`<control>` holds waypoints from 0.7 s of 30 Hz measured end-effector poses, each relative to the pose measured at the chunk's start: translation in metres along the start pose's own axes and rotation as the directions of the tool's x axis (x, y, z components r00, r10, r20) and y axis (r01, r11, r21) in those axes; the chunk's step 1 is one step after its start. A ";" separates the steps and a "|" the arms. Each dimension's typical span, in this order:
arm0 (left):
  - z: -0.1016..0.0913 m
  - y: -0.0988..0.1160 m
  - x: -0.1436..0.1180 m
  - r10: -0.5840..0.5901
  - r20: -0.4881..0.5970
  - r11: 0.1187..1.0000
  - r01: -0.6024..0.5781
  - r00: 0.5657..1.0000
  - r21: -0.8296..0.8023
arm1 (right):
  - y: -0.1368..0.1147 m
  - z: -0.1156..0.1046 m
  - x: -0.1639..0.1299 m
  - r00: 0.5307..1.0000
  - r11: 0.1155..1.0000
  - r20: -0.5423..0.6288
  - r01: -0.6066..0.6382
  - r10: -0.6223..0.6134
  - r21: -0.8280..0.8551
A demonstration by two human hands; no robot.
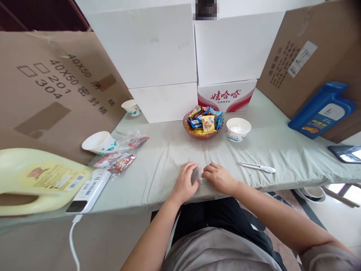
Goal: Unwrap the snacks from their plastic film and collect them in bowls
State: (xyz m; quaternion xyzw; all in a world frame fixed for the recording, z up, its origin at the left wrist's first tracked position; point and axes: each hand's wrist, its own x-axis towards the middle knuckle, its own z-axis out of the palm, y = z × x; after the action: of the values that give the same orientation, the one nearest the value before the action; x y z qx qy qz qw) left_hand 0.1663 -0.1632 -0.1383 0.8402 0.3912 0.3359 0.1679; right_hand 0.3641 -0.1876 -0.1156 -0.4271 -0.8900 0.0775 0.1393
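Note:
Low over the front of the cloth-covered table, my two hands face each other around a small crumpled piece of clear plastic (201, 174). My right hand (220, 178) has its fingers closed on the plastic's right side. Curved around the left side is my left hand (184, 183), its thumb apart from its fingers; whether it touches the plastic is hard to see. Behind them stands an amber glass bowl (189, 130) heaped with colourful wrapped snacks (208, 123). A paper cup (238, 131) holding something white and crumpled is at the bowl's right.
To the right lie a white utility knife (258, 167), a phone (345, 153) and a blue bottle (321, 111). On the left are paper cups (100, 143), plastic packets (122, 162), a white power bank (91, 188) with a cable, and a yellow jug (42, 180). White boxes (166, 101) wall the back.

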 end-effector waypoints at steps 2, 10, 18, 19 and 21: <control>-0.001 -0.002 -0.001 -0.003 -0.012 1.000 0.003 1.000 -0.031 | 0.018 -0.011 0.001 0.999 1.000 -0.026 -0.024 0.024 0.008; -0.001 0.001 0.003 0.007 0.042 1.000 -0.006 0.999 -0.025 | 0.137 -0.117 0.036 0.690 0.671 -0.257 -0.722 0.677 -0.169; 0.002 0.009 -0.001 -0.014 0.075 1.000 0.015 0.997 -0.014 | 0.189 -0.111 0.083 0.615 0.653 0.231 -0.740 0.754 -0.162; 0.003 0.008 -0.001 -0.026 0.070 0.999 0.028 0.997 -0.032 | 0.192 -0.106 0.085 0.626 0.655 0.200 -0.742 0.754 -0.147; -0.002 -0.001 0.002 -0.069 0.062 0.993 0.075 0.996 -0.090 | 0.199 -0.099 0.086 0.657 0.657 0.046 -0.746 0.753 -0.105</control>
State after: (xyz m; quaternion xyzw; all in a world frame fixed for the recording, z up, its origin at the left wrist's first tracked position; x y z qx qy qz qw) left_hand 0.1653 -0.1610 -0.1366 0.8264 0.4003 0.3223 0.2300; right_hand 0.4910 0.0050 -0.0569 -0.7572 -0.6422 0.1118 0.0402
